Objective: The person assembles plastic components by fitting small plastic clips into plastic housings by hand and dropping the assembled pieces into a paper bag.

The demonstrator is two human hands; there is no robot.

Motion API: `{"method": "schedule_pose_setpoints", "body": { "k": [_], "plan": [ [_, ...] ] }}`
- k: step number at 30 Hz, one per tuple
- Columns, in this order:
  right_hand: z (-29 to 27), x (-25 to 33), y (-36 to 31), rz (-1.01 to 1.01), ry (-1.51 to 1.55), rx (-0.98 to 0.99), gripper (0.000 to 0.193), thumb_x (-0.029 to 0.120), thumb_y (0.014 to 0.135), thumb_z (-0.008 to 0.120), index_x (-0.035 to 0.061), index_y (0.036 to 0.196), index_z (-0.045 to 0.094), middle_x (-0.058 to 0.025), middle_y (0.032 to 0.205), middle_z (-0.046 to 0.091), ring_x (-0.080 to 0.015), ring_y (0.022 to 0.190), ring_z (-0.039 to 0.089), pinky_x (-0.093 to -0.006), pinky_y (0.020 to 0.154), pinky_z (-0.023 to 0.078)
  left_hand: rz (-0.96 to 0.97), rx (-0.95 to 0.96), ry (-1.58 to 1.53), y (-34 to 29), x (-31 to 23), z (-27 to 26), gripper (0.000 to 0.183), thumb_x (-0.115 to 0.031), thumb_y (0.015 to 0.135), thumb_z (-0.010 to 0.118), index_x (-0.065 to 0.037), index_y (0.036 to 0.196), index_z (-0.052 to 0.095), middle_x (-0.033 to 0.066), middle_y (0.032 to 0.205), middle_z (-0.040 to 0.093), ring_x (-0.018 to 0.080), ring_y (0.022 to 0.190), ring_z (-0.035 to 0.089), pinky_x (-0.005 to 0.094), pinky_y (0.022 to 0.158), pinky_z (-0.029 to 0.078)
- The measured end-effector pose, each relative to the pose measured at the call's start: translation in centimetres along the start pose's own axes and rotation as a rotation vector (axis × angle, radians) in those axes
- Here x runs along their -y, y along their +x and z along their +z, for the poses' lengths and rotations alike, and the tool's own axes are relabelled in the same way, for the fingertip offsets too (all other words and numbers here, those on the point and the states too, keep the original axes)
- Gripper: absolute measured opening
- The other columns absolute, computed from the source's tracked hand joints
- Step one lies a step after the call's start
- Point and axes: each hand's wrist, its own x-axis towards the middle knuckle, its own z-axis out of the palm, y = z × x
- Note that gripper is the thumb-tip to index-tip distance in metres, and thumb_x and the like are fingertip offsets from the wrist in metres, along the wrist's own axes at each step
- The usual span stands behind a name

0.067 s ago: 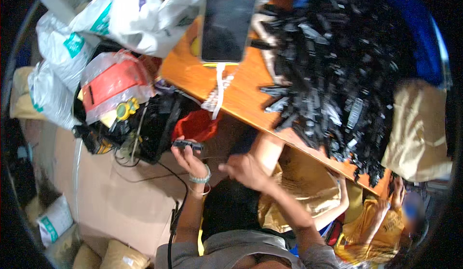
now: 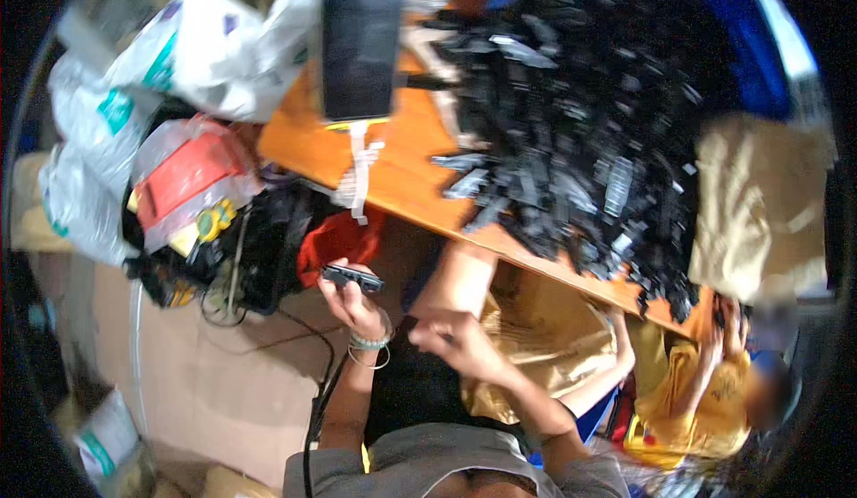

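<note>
Above the wooden table's left front side, my left hand grips a small, oblong black plastic piece between thumb and fingers. A beaded bracelet and a thin bangle circle that wrist. My right hand is to its right, apart from the piece, with its fingers curled in. Motion blurs those fingers, and I cannot make out anything in them. A large heap of similar black plastic pieces covers the right part of the wooden table.
A dark-screened phone-like device stands over the table, with a white strap below. A red container sits beneath the edge. White sacks are at far left. A brown sack lies right. A co-worker in yellow sits at lower right.
The table and surroundings have shifted left in view, as my head has turned. My right hand has dropped slightly, its fingers more curled. The left hand keeps its hold on the black piece.
</note>
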Motion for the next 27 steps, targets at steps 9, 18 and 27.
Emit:
{"method": "schedule_pose_setpoints", "body": {
  "k": [9,18,27],
  "plan": [
    [2.8,-4.3,-25.9,0.264,0.181,-1.117,0.012,0.004,0.093,0.060,-0.0012,0.102,0.065,-0.0062,0.077,0.066,-0.0117,0.065,0.060,-0.0247,0.060,0.048,0.159,1.350,0.279,-10.1,-6.3,18.2,0.031,-0.006,0.086,0.066,-0.002,0.116,0.059,0.0049,0.089,0.063,0.0096,0.068,0.055,0.0236,0.061,0.045],
    [13.2,-19.8,-39.7,0.716,0.946,-1.942,0.033,0.028,0.099,0.053,0.0021,0.081,0.062,-0.0018,0.062,0.057,-0.0088,0.047,0.050,-0.0223,0.044,0.038,0.213,1.888,0.267,-20.2,-6.3,20.3,0.035,0.000,0.081,0.063,-0.001,0.115,0.057,0.0061,0.090,0.062,0.0142,0.080,0.059,0.0281,0.076,0.049],
    [36.1,-33.4,-37.6,1.310,1.072,-1.222,0.019,0.002,0.081,0.055,-0.0045,0.092,0.069,-0.0133,0.074,0.070,-0.0201,0.062,0.069,-0.0329,0.055,0.055,0.445,2.087,0.387,-21.7,-12.0,25.5,0.028,0.001,0.089,0.053,0.006,0.117,0.052,0.0141,0.114,0.058,0.0223,0.106,0.054,0.0345,0.096,0.042]
  ]
}}
